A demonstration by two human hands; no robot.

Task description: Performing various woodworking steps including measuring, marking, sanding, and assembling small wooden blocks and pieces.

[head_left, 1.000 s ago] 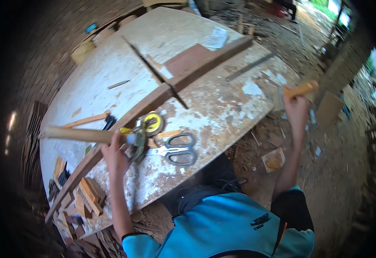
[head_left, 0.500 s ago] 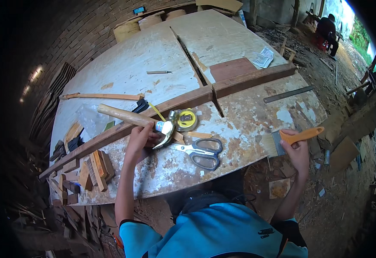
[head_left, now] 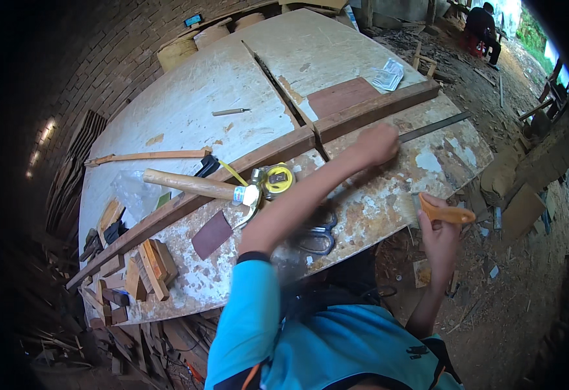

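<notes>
The surface (head_left: pixel 187 110) is a large pale board, worn and paint-blotched, set against a brick wall (head_left: pixel 102 58) in an open workshop with a dirt floor (head_left: pixel 525 299). A long wooden batten (head_left: pixel 284 146) crosses the surface diagonally and serves as the landmark here.

On the near side of the batten lie a hammer (head_left: pixel 193 185) with a wooden handle, a yellow tape measure (head_left: pixel 278 180), a dark sandpaper sheet (head_left: pixel 211 234) and scissors (head_left: pixel 317 237), the last partly hidden by the forearm. Wood offcuts (head_left: pixel 145 270) crowd the batten's lower left end. Beyond the batten lie a pencil (head_left: pixel 230 112) and a thin wooden strip (head_left: pixel 145 156).

The broad area beyond the batten is mostly open. The near edge of the surface drops to scrap wood and debris.

The left hand (head_left: pixel 375 144) reaches across the batten's right portion, fingers curled closed; the blur does not show whether they grip anything. The right hand (head_left: pixel 437 237) is off the near right edge, fingers closed around the orange handle of a brush (head_left: pixel 431 209).

Compared with half a second ago, the left hand has released the hammer, which now lies by the tape measure, and has moved right along the batten.
</notes>
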